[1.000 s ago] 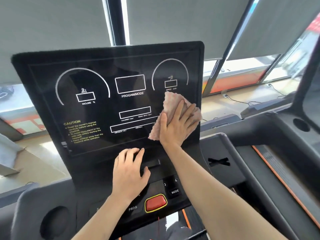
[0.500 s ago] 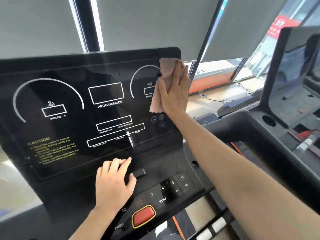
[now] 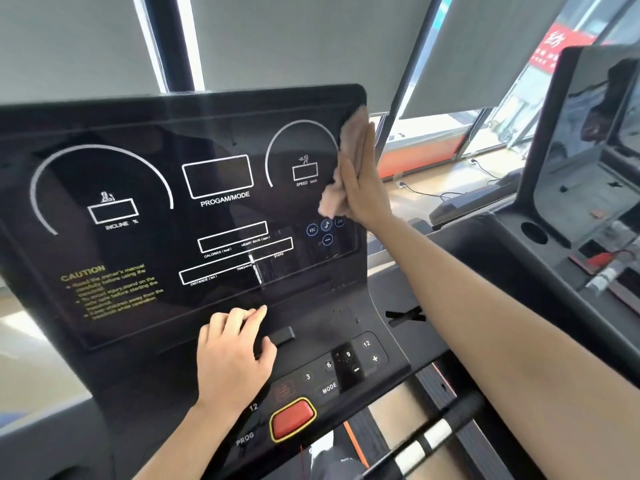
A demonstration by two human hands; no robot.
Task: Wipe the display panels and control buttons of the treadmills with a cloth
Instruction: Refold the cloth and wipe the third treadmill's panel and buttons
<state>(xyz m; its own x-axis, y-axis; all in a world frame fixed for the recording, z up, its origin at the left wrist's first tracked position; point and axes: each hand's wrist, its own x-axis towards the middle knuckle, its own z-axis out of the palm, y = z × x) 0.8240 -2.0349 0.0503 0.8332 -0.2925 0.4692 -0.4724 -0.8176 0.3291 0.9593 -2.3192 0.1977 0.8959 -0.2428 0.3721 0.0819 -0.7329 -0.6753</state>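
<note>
Nearest you, at the console's lower edge: one red button [image 3: 292, 419] rimmed in yellow, with the control buttons [image 3: 346, 362] marked 3, 6, 9, 12 and MODE just up and to its right. Next up: your left hand [image 3: 235, 355], palm down on the console below the display panel [image 3: 156, 220], fingers loosely bent and gripping nothing, thumb beside a small black tab [image 3: 282, 336]. Beyond that: the panel itself, dark, with white INCLINE, PROGAM/MODE and SPEED outlines and yellow CAUTION text. At its upper right corner: your right hand [image 3: 362, 178], flat with fingers straight and together, pressing the pinkish cloth [image 3: 334, 199] against the glass. The cloth lies between your palm and the panel, showing along the hand's left side and trailing below it, above the round blue icons. Farther right: a second treadmill console [image 3: 588, 150]. Farthest: grey window blinds [image 3: 294, 39].
</note>
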